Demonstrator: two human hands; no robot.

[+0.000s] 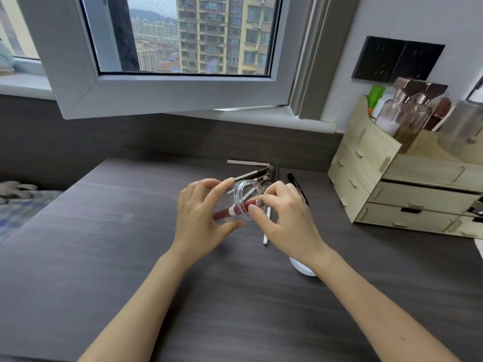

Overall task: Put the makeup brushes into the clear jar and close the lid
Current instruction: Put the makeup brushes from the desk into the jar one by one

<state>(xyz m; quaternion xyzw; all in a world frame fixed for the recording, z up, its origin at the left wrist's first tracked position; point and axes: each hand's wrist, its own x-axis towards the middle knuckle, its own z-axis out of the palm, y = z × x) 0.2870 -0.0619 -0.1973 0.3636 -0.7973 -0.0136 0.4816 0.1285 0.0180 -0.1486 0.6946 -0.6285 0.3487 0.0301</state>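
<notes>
Left hand (202, 212) wrapped round the clear jar (239, 202), thumb below, fingers arched over, tipping it on its side above the dark desk (104, 257) with the mouth facing right. Right hand (282, 218) pinching the tail end of a red-handled brush (232, 210), feeding it through the rim, most of it already inside. More brushes (257, 175) heaped just behind the jar, a white-handled one (267, 226) lying under the right hand, a black one (296, 185) further right. White lid (304, 267) resting on the desk, half hidden by the right wrist.

Jar likely light, rigid plastic, smooth and a bit slippery: best held round the body, clear of the threaded rim. Brushes light, stiff in the handle, soft at the bristles: best taken by the handle end.

No brand, label or readable writing anywhere, not even on the wooden organiser (392, 178).
</notes>
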